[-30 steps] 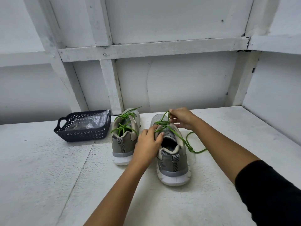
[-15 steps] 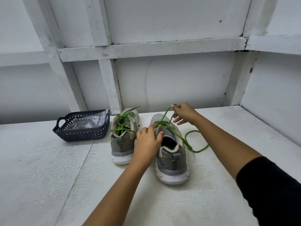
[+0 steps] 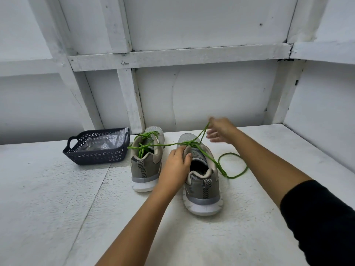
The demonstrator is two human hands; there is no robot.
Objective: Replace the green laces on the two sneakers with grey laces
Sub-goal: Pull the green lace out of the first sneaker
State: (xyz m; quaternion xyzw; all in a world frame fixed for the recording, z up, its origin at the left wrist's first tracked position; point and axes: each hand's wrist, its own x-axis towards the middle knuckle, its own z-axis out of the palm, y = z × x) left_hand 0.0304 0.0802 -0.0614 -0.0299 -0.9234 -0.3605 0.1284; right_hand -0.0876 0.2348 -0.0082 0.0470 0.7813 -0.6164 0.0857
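Two grey sneakers stand side by side, heels toward me. The left sneaker [image 3: 147, 166] has loose green laces piled in its opening. My left hand [image 3: 175, 167] grips the collar and tongue of the right sneaker [image 3: 201, 187]. My right hand [image 3: 219, 129], blurred by motion, pinches a strand of the green lace [image 3: 200, 137] and holds it up above the shoe's toe. One end of that lace stretches left over the other sneaker; the other end curls in a loop [image 3: 235, 166] on the surface to the right.
A dark perforated basket [image 3: 96, 156] holding a clear plastic bag stands left of the sneakers. The white textured table [image 3: 57, 208] runs to a white framed wall at the back and a side wall on the right.
My right hand has risen up and to the right, drawing the green lace out of the right sneaker. A strand now stretches left across the other sneaker. My left hand stays on the collar.
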